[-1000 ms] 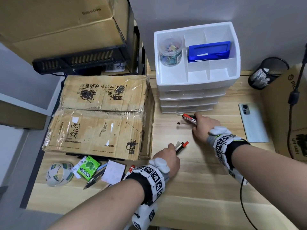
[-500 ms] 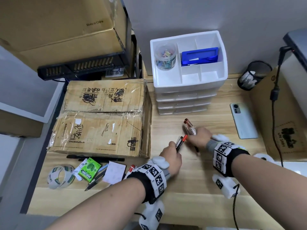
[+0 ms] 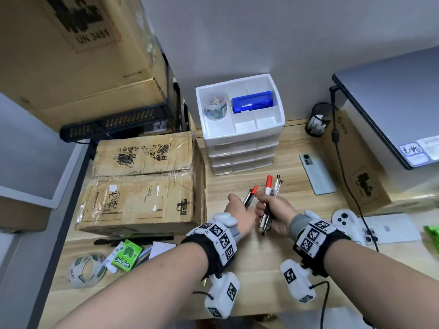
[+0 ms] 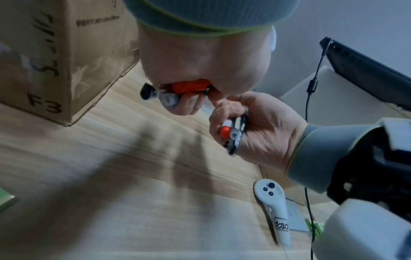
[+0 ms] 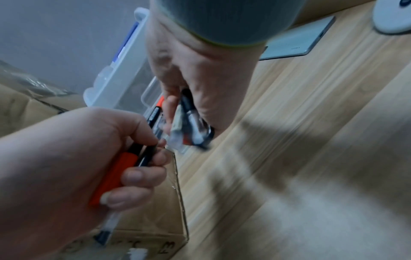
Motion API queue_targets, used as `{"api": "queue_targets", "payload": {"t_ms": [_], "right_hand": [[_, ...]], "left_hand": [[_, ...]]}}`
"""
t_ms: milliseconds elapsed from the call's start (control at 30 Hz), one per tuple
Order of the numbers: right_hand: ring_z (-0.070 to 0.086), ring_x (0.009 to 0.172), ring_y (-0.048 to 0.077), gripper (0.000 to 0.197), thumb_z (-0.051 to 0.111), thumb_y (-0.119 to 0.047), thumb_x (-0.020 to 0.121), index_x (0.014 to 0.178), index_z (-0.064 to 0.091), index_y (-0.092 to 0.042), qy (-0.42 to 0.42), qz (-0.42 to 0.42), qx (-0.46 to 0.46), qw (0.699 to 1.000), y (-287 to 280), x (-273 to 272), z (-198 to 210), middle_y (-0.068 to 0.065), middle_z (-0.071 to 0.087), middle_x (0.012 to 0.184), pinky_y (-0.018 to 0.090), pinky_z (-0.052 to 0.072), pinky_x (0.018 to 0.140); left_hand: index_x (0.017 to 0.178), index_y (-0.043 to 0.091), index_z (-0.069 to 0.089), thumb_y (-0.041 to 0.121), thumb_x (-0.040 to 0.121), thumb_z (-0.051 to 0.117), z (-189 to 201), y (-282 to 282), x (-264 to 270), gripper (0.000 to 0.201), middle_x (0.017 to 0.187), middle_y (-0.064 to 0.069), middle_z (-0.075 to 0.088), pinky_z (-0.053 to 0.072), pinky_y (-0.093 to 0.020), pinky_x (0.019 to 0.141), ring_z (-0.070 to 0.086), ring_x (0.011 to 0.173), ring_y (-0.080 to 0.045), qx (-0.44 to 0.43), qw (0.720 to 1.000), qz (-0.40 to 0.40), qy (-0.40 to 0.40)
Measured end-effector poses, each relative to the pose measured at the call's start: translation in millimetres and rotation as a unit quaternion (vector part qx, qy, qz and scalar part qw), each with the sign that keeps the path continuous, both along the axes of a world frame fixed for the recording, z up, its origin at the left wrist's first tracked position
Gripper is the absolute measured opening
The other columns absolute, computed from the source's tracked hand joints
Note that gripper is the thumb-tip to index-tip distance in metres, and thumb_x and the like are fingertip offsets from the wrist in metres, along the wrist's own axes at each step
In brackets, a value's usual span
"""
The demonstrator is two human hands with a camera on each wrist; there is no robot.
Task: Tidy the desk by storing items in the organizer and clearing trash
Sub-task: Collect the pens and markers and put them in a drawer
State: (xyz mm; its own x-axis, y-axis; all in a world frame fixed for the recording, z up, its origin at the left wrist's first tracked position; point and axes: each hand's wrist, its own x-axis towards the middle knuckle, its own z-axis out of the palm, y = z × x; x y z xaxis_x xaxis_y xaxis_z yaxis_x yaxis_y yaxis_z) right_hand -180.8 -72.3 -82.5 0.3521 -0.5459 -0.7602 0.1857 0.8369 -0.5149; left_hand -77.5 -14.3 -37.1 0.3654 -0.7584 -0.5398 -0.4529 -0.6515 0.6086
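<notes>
Gripping pens [image 3: 270, 198] in my right hand [image 3: 273, 216], left hand [image 3: 237, 214] pinching two more; merging could spill some toward the organizer [image 3: 240, 129] at 12 o'clock

Phone [image 3: 317, 174], laptop [image 3: 394, 100], cardboard boxes [image 3: 142, 181]

The desk [image 3: 297, 160] is pale wood-grain board with a smooth, faintly satin face. The organizer [image 3: 240, 136] is glossy white plastic, its lower drawers clear plastic. Beside it, the cardboard boxes [image 3: 142, 184] are rough brown paperboard under wrinkled, shiny tape. The pens [image 3: 269, 193] have smooth plastic barrels, some clear, with glossy orange caps. The phone [image 3: 317, 174] has a smooth pale back with a soft sheen. The pen cup [image 3: 317, 119] is black metal mesh. The tape roll [image 3: 86, 270] is glossy clear film. The wristbands [image 3: 298, 225] are grey knitted cloth, matt.
</notes>
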Motion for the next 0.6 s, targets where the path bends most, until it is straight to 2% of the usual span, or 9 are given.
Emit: {"api": "queue_targets", "payload": {"t_ms": [100, 167, 233, 300, 367, 400, 467, 533, 600], "right_hand": [[0.024, 0.038, 0.008, 0.016, 0.056, -0.019, 0.095, 0.083, 0.046, -0.019, -0.034, 0.009, -0.002, 0.999, 2, 3, 8, -0.005, 0.024, 0.053, 0.019, 0.032, 0.035], [0.025, 0.04, 0.008, 0.018, 0.066, -0.022, 0.09, 0.077, 0.055, -0.017, -0.018, 0.04, -0.029, 0.999, 6, 4, 9, -0.003, 0.025, 0.055, 0.019, 0.031, 0.036], [0.034, 0.05, 0.014, 0.026, 0.082, -0.03, 0.078, 0.085, 0.068, -0.009, 0.006, 0.063, -0.048, 0.997, 10, 7, 10, 0.008, 0.036, 0.065, 0.021, 0.036, 0.047], [0.044, 0.065, 0.021, 0.051, 0.091, -0.035, 0.063, 0.099, 0.069, -0.006, 0.025, 0.066, -0.051, 0.996, 11, 10, 12, 0.018, 0.046, 0.084, 0.028, 0.042, 0.061], [0.049, 0.06, 0.022, 0.038, 0.087, -0.029, 0.068, 0.09, 0.067, -0.005, 0.044, 0.055, -0.056, 0.996, 11, 14, 18, 0.017, 0.052, 0.076, 0.029, 0.046, 0.058], [0.049, 0.05, 0.018, 0.025, 0.081, -0.024, 0.075, 0.081, 0.064, -0.006, 0.05, 0.044, -0.055, 0.996, 9, 15, 19, 0.011, 0.052, 0.063, 0.027, 0.046, 0.052], [0.039, 0.038, 0.011, 0.02, 0.07, -0.019, 0.086, 0.074, 0.057, -0.011, 0.06, 0.021, -0.053, 0.997, 4, 15, 18, 0.002, 0.044, 0.046, 0.022, 0.04, 0.043], [0.035, 0.035, 0.008, 0.016, 0.064, -0.018, 0.09, 0.078, 0.056, -0.01, 0.072, -0.007, -0.061, 0.996, -2, 14, 19, 0.001, 0.052, 0.049, 0.02, 0.037, 0.041], [0.036, 0.035, 0.006, 0.012, 0.061, -0.018, 0.092, 0.086, 0.056, -0.008, 0.085, -0.031, -0.06, 0.994, -8, 12, 20, 0.004, 0.064, 0.063, 0.018, 0.038, 0.04]], "left_hand": [[0.111, 0.005, 0.03, 0.009, 0.094, 0.048, 7, -3, 0, 0.025, 0.082, -0.005, 0.051, 0.038, -0.032, 0.064, 0.053, 0.078, -0.025, -0.006, 1.0, 0.012, 0.025], [0.112, 0.006, 0.03, 0.005, 0.089, 0.049, 10, -2, 0, 0.029, 0.09, -0.013, 0.059, 0.05, -0.038, 0.068, 0.061, 0.083, -0.029, -0.018, 0.999, -0.011, 0.031], [0.111, 0.007, 0.03, 0.004, 0.088, 0.051, 12, 0, -1, 0.031, 0.089, -0.012, 0.06, 0.053, -0.04, 0.073, 0.063, 0.085, -0.029, -0.025, 0.998, -0.038, 0.032], [0.115, 0.006, 0.031, 0.005, 0.09, 0.055, 14, 1, -2, 0.034, 0.089, -0.01, 0.06, 0.053, -0.041, 0.077, 0.063, 0.086, -0.027, -0.032, 0.997, -0.057, 0.036], [0.119, 0.005, 0.03, 0.01, 0.093, 0.056, 15, 4, 0, 0.037, 0.099, -0.015, 0.063, 0.054, -0.045, 0.081, 0.064, 0.091, -0.029, -0.044, 0.996, -0.067, 0.034], [0.12, 0.005, 0.031, 0.012, 0.094, 0.056, 14, 4, 0, 0.037, 0.101, -0.015, 0.063, 0.054, -0.044, 0.079, 0.064, 0.09, -0.029, -0.044, 0.996, -0.071, 0.027], [0.119, 0.005, 0.036, 0.019, 0.094, 0.057, 13, 6, 3, 0.036, 0.096, -0.011, 0.06, 0.046, -0.036, 0.067, 0.059, 0.083, -0.027, -0.026, 0.996, -0.084, 0.002], [0.113, 0.007, 0.041, 0.031, 0.092, 0.058, 10, 9, 8, 0.036, 0.09, -0.007, 0.056, 0.039, -0.031, 0.059, 0.055, 0.076, -0.025, 0.009, 0.995, -0.1, -0.017], [0.1, 0.012, 0.046, 0.041, 0.09, 0.057, 8, 13, 12, 0.032, 0.082, -0.004, 0.055, 0.039, -0.029, 0.052, 0.054, 0.071, -0.025, 0.025, 0.994, -0.11, -0.016]]}}
